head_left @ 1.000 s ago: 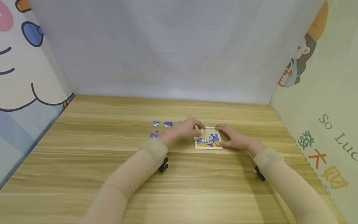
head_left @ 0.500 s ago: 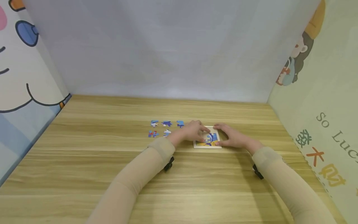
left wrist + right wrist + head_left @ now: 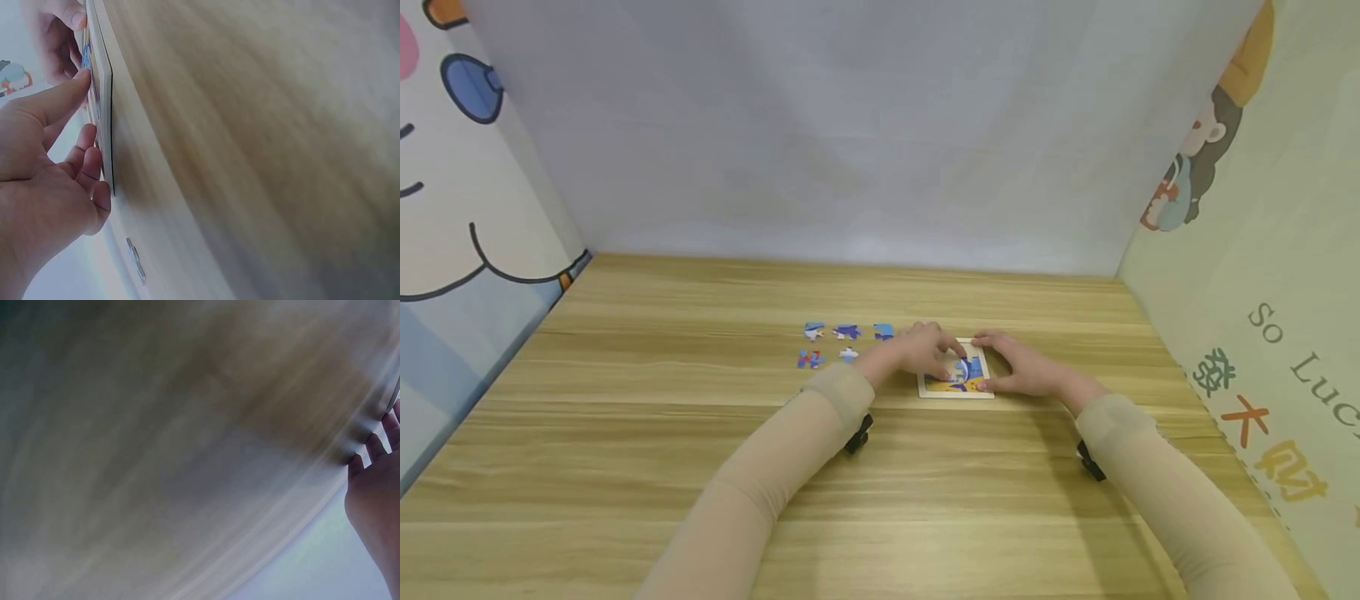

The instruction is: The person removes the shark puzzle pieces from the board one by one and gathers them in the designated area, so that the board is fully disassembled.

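Note:
In the head view a small jigsaw tray [image 3: 957, 395] with a pale frame lies flat on the table, partly filled with blue, white and yellow pieces. My left hand [image 3: 921, 350] reaches over its left side. Its thumb and index fingertips are down at the puzzle pieces [image 3: 957, 385], a little apart, while the other fingers are loosely bent in the left wrist view. My right hand [image 3: 1026, 368] grips the tray's right side, thumb near the lower corner and fingers at the upper corner. In the right wrist view only part of the right hand [image 3: 378, 481] shows.
Several loose jigsaw pieces [image 3: 847, 332] lie in two rows left of the tray on the wooden table [image 3: 700, 467]. A grey curtain [image 3: 850, 150] hangs behind the table, with printed panels at both sides.
My left hand has moved right and down over the tray, its thumb and index coming onto the pieces. Loose pieces it covered show again. The right hand stays on the tray.

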A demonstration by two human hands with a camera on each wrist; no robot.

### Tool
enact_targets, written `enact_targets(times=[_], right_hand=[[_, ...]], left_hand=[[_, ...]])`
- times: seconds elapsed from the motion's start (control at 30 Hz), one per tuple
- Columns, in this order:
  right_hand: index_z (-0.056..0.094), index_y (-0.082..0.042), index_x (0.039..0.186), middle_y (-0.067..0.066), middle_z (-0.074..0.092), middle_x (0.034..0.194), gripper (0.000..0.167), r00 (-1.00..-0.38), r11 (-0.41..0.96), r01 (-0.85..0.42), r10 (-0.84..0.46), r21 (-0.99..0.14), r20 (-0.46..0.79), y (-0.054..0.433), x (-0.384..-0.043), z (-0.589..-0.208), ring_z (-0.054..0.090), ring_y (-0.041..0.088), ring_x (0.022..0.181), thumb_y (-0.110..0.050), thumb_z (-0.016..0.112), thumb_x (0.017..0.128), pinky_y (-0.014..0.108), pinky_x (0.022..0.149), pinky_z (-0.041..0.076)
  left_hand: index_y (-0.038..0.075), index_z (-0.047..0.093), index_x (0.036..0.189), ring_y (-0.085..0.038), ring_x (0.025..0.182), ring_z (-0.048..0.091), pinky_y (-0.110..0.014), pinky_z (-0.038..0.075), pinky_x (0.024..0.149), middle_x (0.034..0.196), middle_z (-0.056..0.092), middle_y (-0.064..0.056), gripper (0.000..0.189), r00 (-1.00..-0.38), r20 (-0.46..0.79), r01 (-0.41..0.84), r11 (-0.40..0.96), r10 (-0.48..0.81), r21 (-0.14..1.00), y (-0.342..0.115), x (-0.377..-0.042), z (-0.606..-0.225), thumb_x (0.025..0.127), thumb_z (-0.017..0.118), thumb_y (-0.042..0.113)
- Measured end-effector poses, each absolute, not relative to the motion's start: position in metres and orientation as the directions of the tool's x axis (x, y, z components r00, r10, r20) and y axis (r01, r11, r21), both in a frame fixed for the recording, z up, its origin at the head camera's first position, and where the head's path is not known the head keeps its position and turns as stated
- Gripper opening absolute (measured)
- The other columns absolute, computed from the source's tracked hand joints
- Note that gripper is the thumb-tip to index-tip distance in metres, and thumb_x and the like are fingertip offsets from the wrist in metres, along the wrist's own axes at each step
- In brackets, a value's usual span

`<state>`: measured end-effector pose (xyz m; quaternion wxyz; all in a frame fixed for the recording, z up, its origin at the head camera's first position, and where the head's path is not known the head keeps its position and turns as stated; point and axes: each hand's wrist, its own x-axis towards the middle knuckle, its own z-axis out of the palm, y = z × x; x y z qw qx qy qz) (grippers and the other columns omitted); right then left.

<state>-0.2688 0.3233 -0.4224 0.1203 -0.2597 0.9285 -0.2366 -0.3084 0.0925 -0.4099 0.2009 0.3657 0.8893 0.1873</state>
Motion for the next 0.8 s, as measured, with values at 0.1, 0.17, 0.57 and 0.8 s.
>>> enact_targets(times=[0.1,0.17,0.57,0.8], right_hand=[[0.034,-0.002,0.142,0.019,0.028,0.15,0.075,-0.838,0.754,-0.417,-0.535,-0.507,-0.105,0.323,-0.269,-0.422,0.023,0.039,0.138,-0.036,0.07,0.085,0.056,0.111,0.018],[0.034,-0.003,0.142,0.019,0.027,0.15,0.076,-0.84,0.757,-0.412,-0.531,-0.508,-0.109,0.323,-0.269,-0.422,0.022,0.039,0.139,-0.036,0.069,0.085,0.056,0.111,0.018],[0.034,-0.002,0.143,0.019,0.027,0.15,0.076,-0.839,0.758,-0.414,-0.533,-0.504,-0.113,0.323,-0.269,-0.422,0.023,0.039,0.139,-0.036,0.07,0.085,0.055,0.112,0.018],[0.034,-0.004,0.143,0.018,0.027,0.151,0.076,-0.84,0.761,-0.414,-0.531,-0.5,-0.113,0.324,-0.27,-0.424,0.022,0.039,0.139,-0.038,0.069,0.085,0.054,0.112,0.018]], left_hand=[[0.029,0.06,0.125,-0.023,0.121,0.045,-0.043,0.035,0.102,0.13,0.054,-0.005,0.04,-0.655,-0.182,0.566,0.635,0.734,0.526,0.094,-0.311,-0.412,0.086,0.069,0.025],[0.025,0.062,0.122,-0.021,0.117,0.05,-0.04,0.039,0.101,0.125,0.058,-0.004,0.037,-0.653,-0.151,0.556,0.605,0.742,0.57,0.095,-0.313,-0.413,0.086,0.069,0.02],[0.008,0.065,0.106,-0.01,0.086,0.06,-0.018,0.048,0.077,0.094,0.066,-0.001,0.021,-0.665,-0.076,0.466,0.492,0.743,0.735,0.102,-0.318,-0.424,0.085,0.068,0.006],[0.008,0.065,0.104,-0.009,0.08,0.058,-0.017,0.047,0.071,0.088,0.065,-0.001,0.018,-0.676,-0.071,0.457,0.494,0.733,0.74,0.105,-0.317,-0.424,0.086,0.067,0.005]])
